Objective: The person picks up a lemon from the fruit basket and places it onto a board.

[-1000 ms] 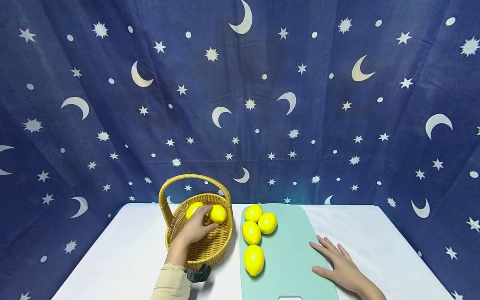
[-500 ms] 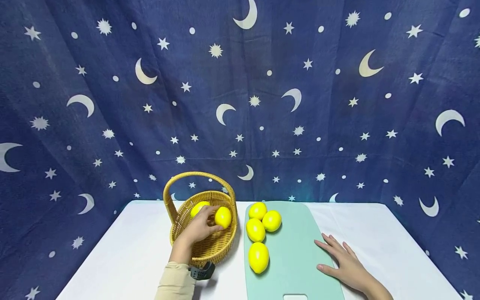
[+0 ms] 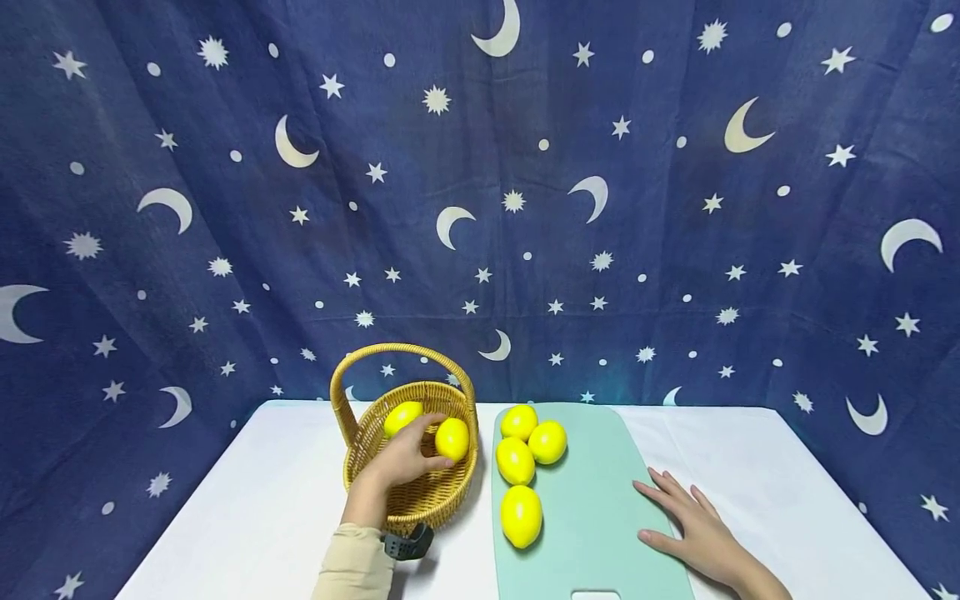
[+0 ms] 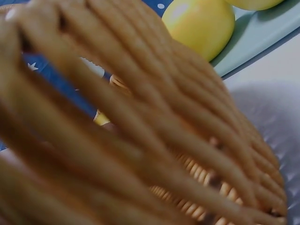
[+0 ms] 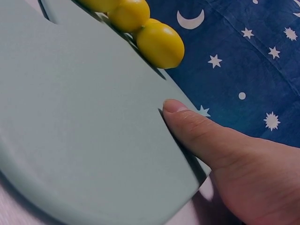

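In the head view my left hand (image 3: pixel 402 458) reaches into a wicker basket (image 3: pixel 420 508) at the left of the table. Thumb and fingers hold a yellow lemon (image 3: pixel 452 439) near the basket's right wall. Behind the fingers lies another lemon (image 3: pixel 402 417), partly covered. The basket's weave (image 4: pixel 201 122) fills most of the left wrist view and hides the grip. Over the right edge of a pale green cutting board (image 3: pixel 592 500) rests my right hand (image 3: pixel 693 533), fingers spread and holding nothing. Its thumb (image 5: pixel 201 131) lies on the board in the right wrist view.
Several lemons sit along the board's left side, the nearest lemon (image 3: pixel 521 517) apart from the cluster behind it. The basket's tall handle (image 3: pixel 401 348) arches over its opening. A white tablecloth (image 3: pixel 247 500) covers the table, with a dark blue star-and-moon curtain (image 3: pixel 480 167) behind.
The head view has shifted slightly, moving everything a little right. In the basket, my left hand's thumb has closed under the lemon, which has shifted slightly nearer. My right hand stays on the board's edge.
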Demonstrator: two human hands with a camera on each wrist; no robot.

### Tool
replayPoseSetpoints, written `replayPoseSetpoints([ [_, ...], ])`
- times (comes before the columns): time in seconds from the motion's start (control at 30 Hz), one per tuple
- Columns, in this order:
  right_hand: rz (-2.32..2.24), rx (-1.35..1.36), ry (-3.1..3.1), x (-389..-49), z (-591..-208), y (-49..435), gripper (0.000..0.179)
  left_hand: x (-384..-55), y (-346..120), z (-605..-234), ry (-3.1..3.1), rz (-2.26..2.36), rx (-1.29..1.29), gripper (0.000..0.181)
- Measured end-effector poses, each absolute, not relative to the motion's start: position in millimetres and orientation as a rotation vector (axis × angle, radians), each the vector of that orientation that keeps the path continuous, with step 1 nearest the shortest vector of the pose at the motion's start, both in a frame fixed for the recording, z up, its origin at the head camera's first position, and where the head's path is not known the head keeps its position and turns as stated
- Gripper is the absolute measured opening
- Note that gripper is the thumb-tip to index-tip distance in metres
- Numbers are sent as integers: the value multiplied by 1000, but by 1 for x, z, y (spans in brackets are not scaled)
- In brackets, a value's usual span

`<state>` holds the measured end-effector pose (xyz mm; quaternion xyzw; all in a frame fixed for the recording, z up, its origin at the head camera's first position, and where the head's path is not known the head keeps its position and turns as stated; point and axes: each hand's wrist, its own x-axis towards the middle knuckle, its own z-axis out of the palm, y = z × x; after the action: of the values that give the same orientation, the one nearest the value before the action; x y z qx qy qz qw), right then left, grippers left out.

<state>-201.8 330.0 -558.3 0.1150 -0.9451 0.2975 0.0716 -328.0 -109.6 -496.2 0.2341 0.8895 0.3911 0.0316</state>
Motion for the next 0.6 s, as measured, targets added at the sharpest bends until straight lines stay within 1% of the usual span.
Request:
replayPoseSetpoints([
  [0.23, 912, 328, -2861, -201, -558, 331, 64, -329, -108, -498, 2734, 1186, 766, 75],
  [0.6, 892, 332, -2861, -203, -557, 330, 64, -328, -109, -496, 2753, 1169, 764, 72],
])
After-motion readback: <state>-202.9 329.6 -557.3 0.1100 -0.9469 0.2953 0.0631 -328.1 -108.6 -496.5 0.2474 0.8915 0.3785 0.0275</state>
